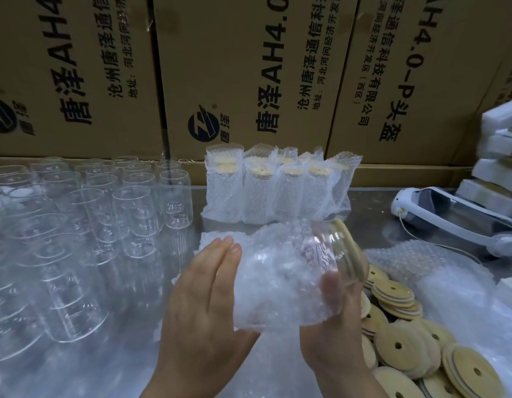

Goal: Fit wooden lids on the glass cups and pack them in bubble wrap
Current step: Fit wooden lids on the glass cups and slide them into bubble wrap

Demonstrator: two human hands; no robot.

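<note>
While lidded glass cup (320, 249) lies sideways, right hand (335, 326) clasps it below wooden lid (346, 251); left hand (208, 297), fingers flat, steadies bubble-wrap sleeve (272, 285) over its base.

Clear glass cups (62, 225), pale tan wooden lids (398, 346), white dimpled bubble wrap (277, 282) and brown cardboard boxes (249, 67) with black print.

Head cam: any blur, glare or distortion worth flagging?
Head view: wide-angle bowing tilts the cardboard boxes. The bare glass cups at left smear toward the edge. There is soft glare on the steel table. The lidded cup in the bubble wrap is slightly motion-blurred, while the loose wooden lids are fairly sharp. Lighting is even and shadows are weak.
</note>
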